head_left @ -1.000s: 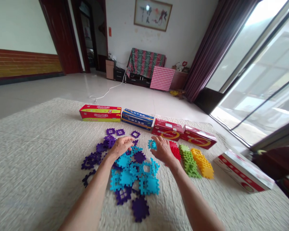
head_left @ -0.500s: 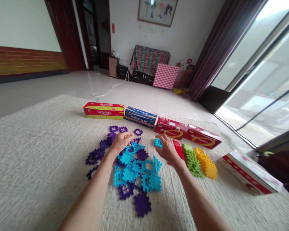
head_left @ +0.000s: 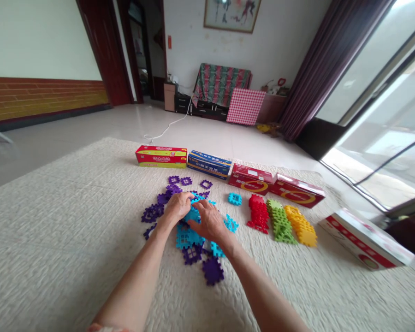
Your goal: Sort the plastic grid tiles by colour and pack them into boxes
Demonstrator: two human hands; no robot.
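Blue notched tiles lay in a loose heap on the pale mat in the head view, under and between the two hands, mixed with purple tiles. The left hand curled over the heap's left side, fingertips at the blue; the right hand faced it, thumb apart from its fingers with blue showing between. Whether either was clamped on a tile I could not tell, since the fingers hid the contact. Good handling, I judged, called for a light pinch on opposite edges, because the toothed rims looked apt to snag the purple ones beneath; one palm steadying the heap would probably have helped. A single blue tile lay apart, near the overlapping red tiles, with green tiles just beyond, so a compact right-hand movement seemed wisest
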